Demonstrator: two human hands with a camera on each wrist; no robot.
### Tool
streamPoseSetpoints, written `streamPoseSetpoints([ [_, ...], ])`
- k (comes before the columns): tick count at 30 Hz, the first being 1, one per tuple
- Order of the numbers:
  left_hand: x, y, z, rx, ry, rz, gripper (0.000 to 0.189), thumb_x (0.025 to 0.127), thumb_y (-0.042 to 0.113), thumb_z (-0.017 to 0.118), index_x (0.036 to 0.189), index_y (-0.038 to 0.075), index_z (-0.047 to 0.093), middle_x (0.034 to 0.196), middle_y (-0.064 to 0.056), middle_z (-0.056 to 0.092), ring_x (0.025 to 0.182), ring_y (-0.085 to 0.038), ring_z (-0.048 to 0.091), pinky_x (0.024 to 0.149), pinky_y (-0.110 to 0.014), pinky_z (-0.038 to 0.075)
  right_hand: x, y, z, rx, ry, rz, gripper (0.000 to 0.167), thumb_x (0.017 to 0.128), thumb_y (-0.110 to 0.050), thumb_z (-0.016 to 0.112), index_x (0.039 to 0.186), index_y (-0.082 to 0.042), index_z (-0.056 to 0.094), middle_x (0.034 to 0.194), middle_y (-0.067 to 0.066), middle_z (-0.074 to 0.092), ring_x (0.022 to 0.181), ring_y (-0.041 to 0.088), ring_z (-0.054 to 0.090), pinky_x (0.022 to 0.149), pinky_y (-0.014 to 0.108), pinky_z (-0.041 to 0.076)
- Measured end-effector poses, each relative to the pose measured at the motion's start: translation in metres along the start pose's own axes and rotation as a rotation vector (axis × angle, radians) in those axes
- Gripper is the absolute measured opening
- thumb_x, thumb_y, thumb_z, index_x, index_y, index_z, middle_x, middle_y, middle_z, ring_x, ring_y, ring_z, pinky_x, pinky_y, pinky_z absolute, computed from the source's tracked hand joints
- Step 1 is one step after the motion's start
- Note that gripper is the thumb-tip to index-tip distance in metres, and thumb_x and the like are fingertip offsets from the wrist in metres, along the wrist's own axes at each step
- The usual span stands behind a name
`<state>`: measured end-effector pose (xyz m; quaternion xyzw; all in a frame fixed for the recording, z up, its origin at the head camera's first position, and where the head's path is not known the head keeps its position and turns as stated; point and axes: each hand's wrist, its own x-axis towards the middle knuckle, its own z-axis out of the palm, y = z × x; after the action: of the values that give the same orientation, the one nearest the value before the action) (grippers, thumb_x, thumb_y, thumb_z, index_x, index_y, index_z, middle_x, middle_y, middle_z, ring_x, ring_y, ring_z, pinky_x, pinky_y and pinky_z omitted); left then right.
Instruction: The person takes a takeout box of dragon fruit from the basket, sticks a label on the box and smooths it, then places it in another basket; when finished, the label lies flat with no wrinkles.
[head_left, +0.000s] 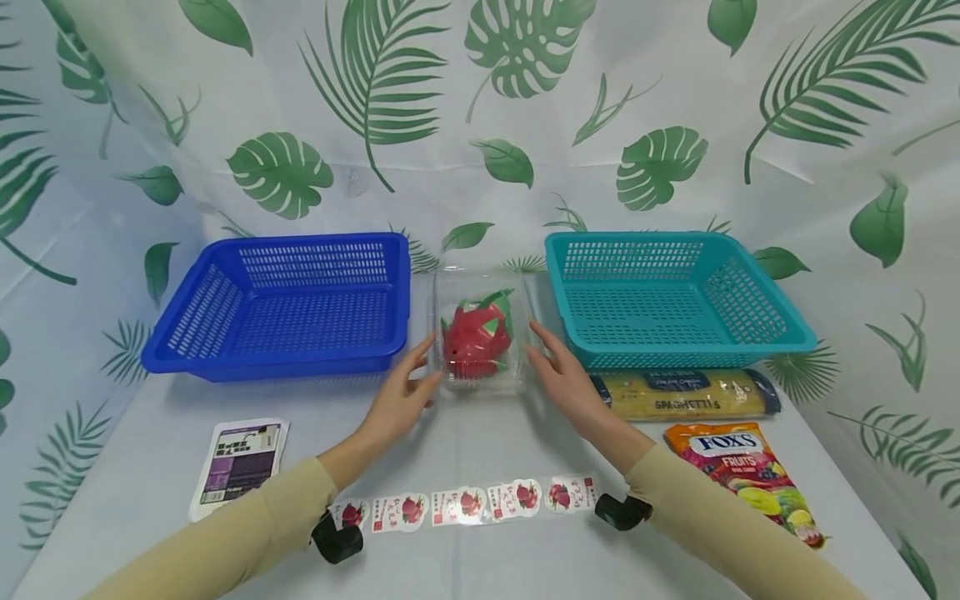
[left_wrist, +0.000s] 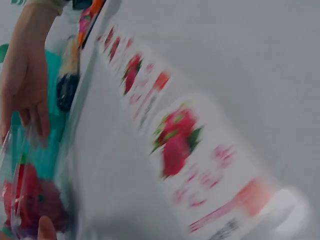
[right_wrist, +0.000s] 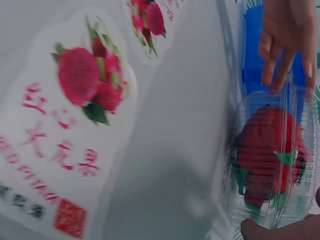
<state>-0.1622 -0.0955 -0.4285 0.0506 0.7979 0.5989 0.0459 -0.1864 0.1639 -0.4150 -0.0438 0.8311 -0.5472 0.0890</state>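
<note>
A clear plastic clamshell box stands at the middle back of the table, with a red dragon fruit with green leaf tips inside. In the right wrist view the clear box shows its ribbed walls, and the fruit fills much of it. At the box's left side is my left hand, fingers extended along the wall and thumb by the front corner. My right hand mirrors it on the right, fingertips right at the side. Neither hand's fingers curl round the box.
A blue basket stands left, a teal basket right. Spaghetti and a Fox's candy bag lie at right, a white-and-purple packet at left. A strip of dragon fruit stickers lies in front.
</note>
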Motion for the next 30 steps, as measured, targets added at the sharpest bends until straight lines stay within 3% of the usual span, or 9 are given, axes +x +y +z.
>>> streamPoseSetpoints([
  [4,-0.019,-0.009,0.003,-0.084,0.05,-0.019,0.048,0.1,0.008,0.054,0.145,0.009,0.039,0.127,-0.024,0.047,0.105,-0.039,0.062,0.081,-0.04,0.056,-0.012,0.004,-0.004,-0.01,-0.008,-0.039,0.056,0.105,-0.037,0.043,0.156,-0.028,0.023,0.162,0.005,0.017,0.143,0.034,0.029,0.111,0.055,0.028],
  [8,-0.037,-0.016,0.004,-0.117,0.093,-0.032,0.037,0.099,0.006,0.056,0.133,0.0,0.042,0.116,-0.02,0.048,0.099,-0.036,0.063,0.079,-0.036,0.056,-0.024,0.008,-0.007,-0.043,0.011,-0.119,0.056,0.105,-0.03,0.046,0.156,-0.021,0.025,0.159,0.014,0.022,0.138,0.039,0.036,0.108,0.057,0.033],
  [12,-0.05,-0.021,0.006,-0.121,0.081,-0.03,0.032,0.097,0.009,0.06,0.125,-0.002,0.048,0.111,-0.015,0.052,0.094,-0.03,0.065,0.078,-0.032,0.056,-0.039,0.012,-0.013,-0.07,0.035,-0.15,0.054,0.104,-0.027,0.048,0.154,-0.017,0.029,0.151,0.021,0.031,0.134,0.041,0.04,0.105,0.059,0.037],
  [15,-0.056,-0.023,0.007,-0.097,0.017,-0.011,0.031,0.095,0.011,0.064,0.122,-0.001,0.053,0.108,-0.013,0.056,0.09,-0.027,0.067,0.077,-0.028,0.056,-0.051,0.013,-0.018,-0.096,0.05,-0.143,0.052,0.104,-0.028,0.05,0.151,-0.014,0.035,0.145,0.02,0.037,0.13,0.038,0.045,0.103,0.056,0.039],
  [17,-0.058,-0.024,0.009,-0.062,-0.052,0.033,0.032,0.094,0.012,0.065,0.122,0.0,0.056,0.11,-0.014,0.058,0.091,-0.026,0.067,0.077,-0.026,0.055,-0.058,0.015,-0.021,-0.114,0.064,-0.142,0.048,0.103,-0.028,0.052,0.147,-0.01,0.04,0.141,0.019,0.043,0.124,0.034,0.05,0.102,0.047,0.043],
  [21,-0.059,-0.023,0.013,0.074,-0.211,0.188,0.031,0.094,0.016,0.066,0.121,0.001,0.06,0.114,-0.013,0.061,0.099,-0.022,0.065,0.083,-0.026,0.054,-0.07,0.018,-0.027,-0.15,0.089,-0.117,0.042,0.101,-0.028,0.055,0.136,-0.005,0.049,0.132,0.016,0.053,0.114,0.026,0.054,0.093,0.018,0.045],
  [23,-0.057,-0.023,0.017,0.139,-0.29,0.26,0.032,0.095,0.02,0.066,0.122,0.004,0.061,0.113,-0.009,0.062,0.101,-0.02,0.063,0.086,-0.028,0.053,-0.076,0.02,-0.03,-0.182,0.099,-0.101,0.041,0.1,-0.029,0.057,0.132,-0.004,0.051,0.127,0.014,0.056,0.112,0.024,0.055,0.089,0.012,0.043],
  [26,-0.055,-0.022,0.024,0.208,-0.397,0.347,0.033,0.095,0.025,0.066,0.121,0.005,0.063,0.113,-0.006,0.063,0.104,-0.02,0.062,0.089,-0.03,0.051,-0.084,0.023,-0.035,-0.234,0.102,-0.098,0.037,0.1,-0.029,0.058,0.127,-0.003,0.056,0.123,0.013,0.06,0.11,0.023,0.057,0.09,0.018,0.047],
  [30,-0.054,-0.02,0.031,0.258,-0.478,0.395,0.032,0.092,0.022,0.069,0.12,0.005,0.064,0.113,-0.005,0.063,0.104,-0.018,0.061,0.092,-0.029,0.05,-0.088,0.028,-0.04,-0.292,0.066,-0.124,0.032,0.098,-0.024,0.061,0.121,-0.002,0.062,0.116,0.011,0.064,0.103,0.021,0.061,0.088,0.031,0.053],
])
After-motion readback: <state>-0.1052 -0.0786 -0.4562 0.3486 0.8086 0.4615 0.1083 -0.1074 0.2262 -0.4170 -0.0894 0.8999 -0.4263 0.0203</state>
